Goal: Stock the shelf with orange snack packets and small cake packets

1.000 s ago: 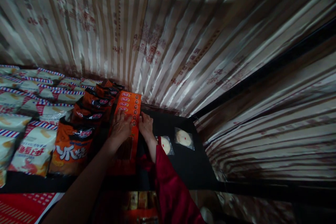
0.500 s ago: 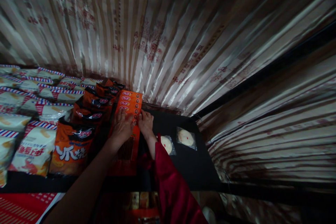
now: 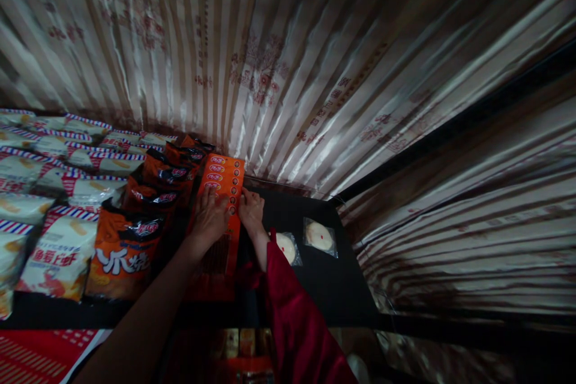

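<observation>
In the head view, a flat orange packet [image 3: 227,171] with repeated oval logos, too small to read, lies on the black shelf [image 3: 328,288] left of the frame's centre, the left hand [image 3: 209,216] spread over it, the right hand [image 3: 251,210] bent at its right edge, its grip unclear. Crinkled orange-and-black bags [image 3: 119,252], the front one lettered "烧", stand at left; pale discs [image 3: 319,236] in clear wrappers lie right of centre.

Long orange package [image 3: 234,229], 1 column of oval logos, 1 of small round marks, darker panel toward the near end, lying on black shelf [image 3: 324,288]
</observation>
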